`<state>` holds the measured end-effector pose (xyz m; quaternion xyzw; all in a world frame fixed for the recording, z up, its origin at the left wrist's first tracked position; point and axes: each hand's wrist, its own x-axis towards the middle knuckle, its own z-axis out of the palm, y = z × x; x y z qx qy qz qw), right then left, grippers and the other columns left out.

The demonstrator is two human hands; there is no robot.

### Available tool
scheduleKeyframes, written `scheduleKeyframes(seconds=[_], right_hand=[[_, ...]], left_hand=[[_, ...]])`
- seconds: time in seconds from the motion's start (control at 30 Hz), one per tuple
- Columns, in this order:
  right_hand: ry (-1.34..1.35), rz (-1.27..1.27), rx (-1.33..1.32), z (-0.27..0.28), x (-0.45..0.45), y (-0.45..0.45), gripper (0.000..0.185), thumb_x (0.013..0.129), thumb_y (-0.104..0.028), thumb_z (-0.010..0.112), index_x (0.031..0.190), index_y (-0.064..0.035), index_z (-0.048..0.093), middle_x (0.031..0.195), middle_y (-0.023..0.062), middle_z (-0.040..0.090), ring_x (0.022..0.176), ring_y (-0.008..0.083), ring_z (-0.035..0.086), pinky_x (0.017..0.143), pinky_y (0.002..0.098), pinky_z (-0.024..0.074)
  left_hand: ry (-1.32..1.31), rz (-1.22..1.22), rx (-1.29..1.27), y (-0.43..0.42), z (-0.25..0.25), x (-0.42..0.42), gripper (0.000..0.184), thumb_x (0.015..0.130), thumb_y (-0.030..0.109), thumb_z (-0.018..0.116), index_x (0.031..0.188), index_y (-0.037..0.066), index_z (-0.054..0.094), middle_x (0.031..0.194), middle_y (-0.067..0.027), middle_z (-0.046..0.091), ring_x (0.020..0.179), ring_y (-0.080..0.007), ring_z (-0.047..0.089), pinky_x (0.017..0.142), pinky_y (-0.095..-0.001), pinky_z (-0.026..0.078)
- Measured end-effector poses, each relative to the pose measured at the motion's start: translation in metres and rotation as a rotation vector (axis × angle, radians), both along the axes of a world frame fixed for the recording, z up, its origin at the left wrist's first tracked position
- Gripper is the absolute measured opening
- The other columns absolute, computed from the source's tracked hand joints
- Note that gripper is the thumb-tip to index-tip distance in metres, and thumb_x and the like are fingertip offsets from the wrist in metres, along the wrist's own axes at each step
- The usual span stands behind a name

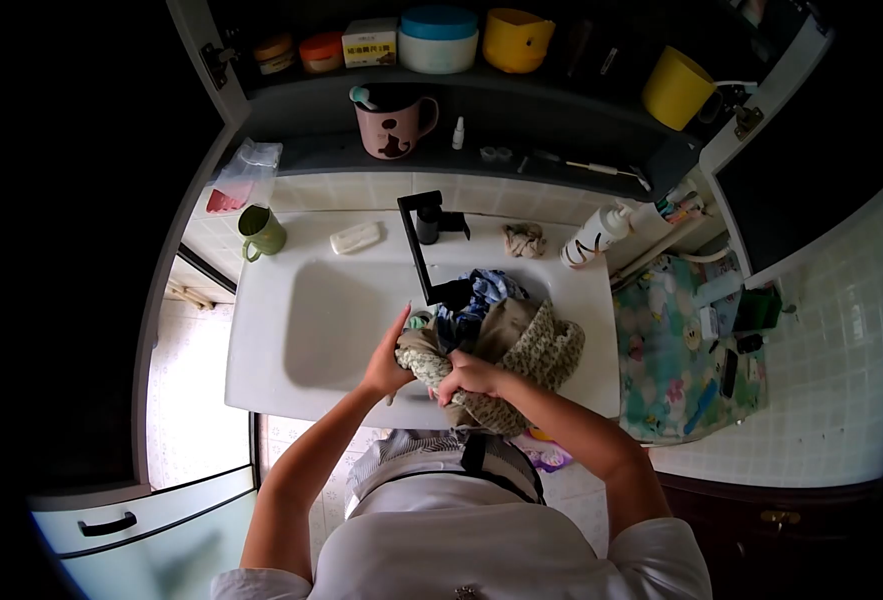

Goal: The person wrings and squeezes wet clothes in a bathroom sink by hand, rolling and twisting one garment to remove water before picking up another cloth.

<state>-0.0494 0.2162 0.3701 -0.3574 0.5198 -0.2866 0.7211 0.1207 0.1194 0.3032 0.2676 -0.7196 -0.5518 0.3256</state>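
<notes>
A bundle of patterned knit cloth and brown and blue cloth lies in the right part of the white sink, partly over its front edge. My left hand is at the bundle's left side, thumb raised and apart, palm against the knit cloth; its other fingers are mostly hidden. My right hand is closed round a fold of the knit cloth at the front. The black faucet reaches over the sink just behind the bundle.
On the sink's back ledge are a green mug, white soap, a crumpled cloth and a white bottle. Above, an open cabinet holds a pink mug and yellow cups. A patterned mat lies right.
</notes>
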Motion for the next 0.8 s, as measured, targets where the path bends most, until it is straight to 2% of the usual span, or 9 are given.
scheduleKeyframes(seconds=[0.1, 0.13, 0.23, 0.37, 0.43, 0.5, 0.63, 0.7, 0.8], right_hand=[[-0.109, -0.082, -0.050, 0.000, -0.001, 0.004, 0.029, 0.062, -0.001, 0.067, 0.089, 0.0027, 0.059, 0.082, 0.0105, 0.064, 0.069, 0.0185, 0.065, 0.068, 0.0304, 0.0523], [-0.132, -0.120, -0.071, 0.001, -0.001, 0.006, 0.030, 0.062, -0.001, 0.067, 0.091, 0.0020, 0.061, 0.082, 0.0103, 0.064, 0.067, 0.0186, 0.065, 0.066, 0.0312, 0.0528], [-0.072, -0.169, -0.034, -0.002, -0.006, 0.014, 0.037, 0.061, -0.002, 0.070, 0.096, 0.0037, 0.061, 0.081, 0.0090, 0.064, 0.073, 0.0197, 0.066, 0.070, 0.0314, 0.0522], [0.525, -0.301, -0.357, -0.006, -0.009, 0.022, 0.059, 0.064, -0.009, 0.076, 0.117, 0.0017, 0.052, 0.099, 0.0120, 0.060, 0.093, 0.0220, 0.062, 0.078, 0.0349, 0.0496], [0.822, -0.472, -0.628, 0.004, 0.002, 0.026, 0.071, 0.066, -0.014, 0.080, 0.127, -0.0015, 0.046, 0.113, 0.0150, 0.056, 0.106, 0.0251, 0.056, 0.085, 0.0383, 0.0471], [1.321, -0.379, -0.798, 0.037, 0.024, 0.022, 0.077, 0.067, -0.016, 0.080, 0.133, -0.0072, 0.041, 0.128, 0.0178, 0.045, 0.114, 0.0308, 0.049, 0.092, 0.0435, 0.0428], [0.909, -0.310, -0.990, 0.045, 0.110, 0.023, 0.064, 0.072, 0.000, 0.065, 0.132, -0.0080, 0.046, 0.134, 0.0195, 0.041, 0.124, 0.0383, 0.043, 0.103, 0.0480, 0.0371], [0.855, -0.218, -1.128, 0.040, 0.138, 0.015, 0.065, 0.072, 0.004, 0.059, 0.134, -0.0085, 0.045, 0.137, 0.0190, 0.040, 0.130, 0.0398, 0.038, 0.105, 0.0492, 0.0351], [1.134, -0.168, -1.020, 0.016, 0.144, -0.007, 0.071, 0.079, 0.006, 0.051, 0.146, -0.0099, 0.031, 0.151, 0.0156, 0.027, 0.141, 0.0340, 0.025, 0.112, 0.0480, 0.0263]], left_hand=[[-0.017, -0.152, 0.040, -0.008, -0.001, -0.013, 0.071, 0.063, 0.012, 0.082, 0.127, 0.007, 0.051, 0.123, -0.0147, 0.059, 0.110, -0.0243, 0.058, 0.095, -0.0356, 0.045], [-0.059, -0.109, -0.002, -0.008, -0.001, -0.017, 0.069, 0.064, 0.012, 0.080, 0.127, 0.009, 0.052, 0.112, -0.0152, 0.064, 0.104, -0.0266, 0.062, 0.092, -0.0353, 0.047], [-0.356, -0.082, -0.014, -0.011, 0.009, -0.017, 0.066, 0.062, 0.018, 0.079, 0.123, 0.010, 0.054, 0.104, -0.0176, 0.066, 0.101, -0.0311, 0.064, 0.087, -0.0371, 0.050], [-0.816, -0.055, -0.164, -0.027, 0.049, -0.005, 0.063, 0.058, 0.029, 0.078, 0.115, 0.011, 0.058, 0.093, -0.0144, 0.069, 0.089, -0.0342, 0.065, 0.078, -0.0413, 0.052], [-0.830, -0.033, -0.127, -0.035, 0.062, 0.004, 0.059, 0.054, 0.026, 0.078, 0.108, 0.007, 0.064, 0.093, -0.0177, 0.069, 0.092, -0.0330, 0.065, 0.082, -0.0405, 0.051], [-0.828, -0.006, -0.085, -0.042, 0.066, 0.015, 0.056, 0.053, 0.024, 0.078, 0.104, 0.006, 0.066, 0.093, -0.0177, 0.069, 0.092, -0.0333, 0.065, 0.082, -0.0406, 0.051], [-0.824, -0.036, -0.033, -0.058, 0.061, 0.035, 0.057, 0.054, 0.028, 0.076, 0.105, 0.005, 0.066, 0.092, -0.0196, 0.068, 0.091, -0.0350, 0.065, 0.080, -0.0397, 0.051], [-0.727, -0.081, 0.011, -0.070, 0.040, 0.045, 0.058, 0.055, 0.027, 0.076, 0.106, 0.002, 0.066, 0.093, -0.0203, 0.069, 0.092, -0.0341, 0.065, 0.082, -0.0389, 0.050], [-0.458, -0.206, 0.048, -0.087, 0.033, 0.060, 0.055, 0.059, 0.026, 0.075, 0.106, -0.001, 0.065, 0.095, -0.0198, 0.069, 0.092, -0.0317, 0.066, 0.084, -0.0378, 0.050]])
